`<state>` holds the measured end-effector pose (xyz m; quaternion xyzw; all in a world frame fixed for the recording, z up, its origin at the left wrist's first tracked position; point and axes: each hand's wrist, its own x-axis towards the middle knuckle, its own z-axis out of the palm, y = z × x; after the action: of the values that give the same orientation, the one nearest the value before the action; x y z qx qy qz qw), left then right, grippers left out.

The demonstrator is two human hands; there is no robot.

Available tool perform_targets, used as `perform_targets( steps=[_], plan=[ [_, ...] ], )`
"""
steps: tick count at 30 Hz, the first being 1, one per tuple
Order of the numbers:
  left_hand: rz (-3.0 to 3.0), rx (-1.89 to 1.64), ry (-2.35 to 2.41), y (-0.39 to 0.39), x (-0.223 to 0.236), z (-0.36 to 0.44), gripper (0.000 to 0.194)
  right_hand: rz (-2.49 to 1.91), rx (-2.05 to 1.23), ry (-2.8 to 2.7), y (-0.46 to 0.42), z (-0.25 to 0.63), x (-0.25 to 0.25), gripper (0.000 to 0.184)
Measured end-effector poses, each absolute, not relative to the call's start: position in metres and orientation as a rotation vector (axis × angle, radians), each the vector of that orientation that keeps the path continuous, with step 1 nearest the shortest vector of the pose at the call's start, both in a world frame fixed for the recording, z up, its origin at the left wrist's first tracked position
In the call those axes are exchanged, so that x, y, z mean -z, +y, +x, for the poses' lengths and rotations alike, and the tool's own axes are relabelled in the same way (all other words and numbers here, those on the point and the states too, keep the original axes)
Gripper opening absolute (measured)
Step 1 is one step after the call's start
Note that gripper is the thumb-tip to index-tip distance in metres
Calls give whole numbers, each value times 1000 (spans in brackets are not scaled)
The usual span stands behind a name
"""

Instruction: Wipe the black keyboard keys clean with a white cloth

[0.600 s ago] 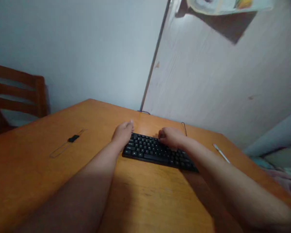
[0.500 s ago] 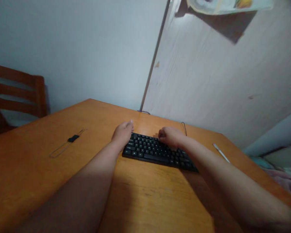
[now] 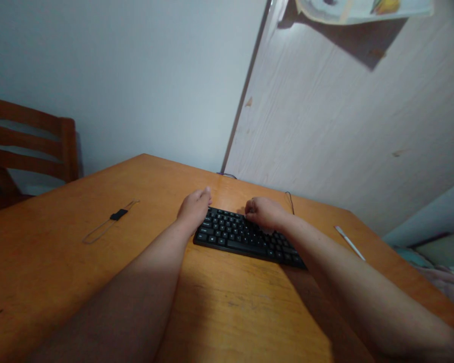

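Observation:
A black keyboard point(image 3: 238, 246) lies on the wooden table, slightly slanted. At its left end is my left hand point(image 3: 194, 210), thumb up and fingers curled behind the edge, mostly hidden from me. My right hand point(image 3: 263, 213) rests over the upper middle keys with its fingers closed and bent inward. A small whitish patch shows under the palm, but what it is I cannot make out. My right forearm covers the keyboard's right end.
On the left of the table point(image 3: 227, 302) lies a thin wire loop with a black piece point(image 3: 118, 215). A slim white stick-like object point(image 3: 350, 243) is on the right. A dark cable point(image 3: 290, 201) runs behind the keyboard. A wooden chair point(image 3: 30, 141) stands at left, walls behind.
The view has shifted a little, so the table and keyboard appear slightly further right. Relative to the keys, my right hand has slid slightly left. My left hand stays at the keyboard's left end.

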<state>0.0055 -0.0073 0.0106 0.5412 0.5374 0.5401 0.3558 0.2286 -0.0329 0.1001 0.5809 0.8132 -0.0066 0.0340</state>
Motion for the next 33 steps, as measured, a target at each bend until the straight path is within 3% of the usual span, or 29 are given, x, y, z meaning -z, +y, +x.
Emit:
perform_targets(
  steps=[33],
  plan=[
    [1399, -1382, 1398, -7, -10, 6, 53, 1811, 59, 2470, -31, 229, -101, 19]
  ],
)
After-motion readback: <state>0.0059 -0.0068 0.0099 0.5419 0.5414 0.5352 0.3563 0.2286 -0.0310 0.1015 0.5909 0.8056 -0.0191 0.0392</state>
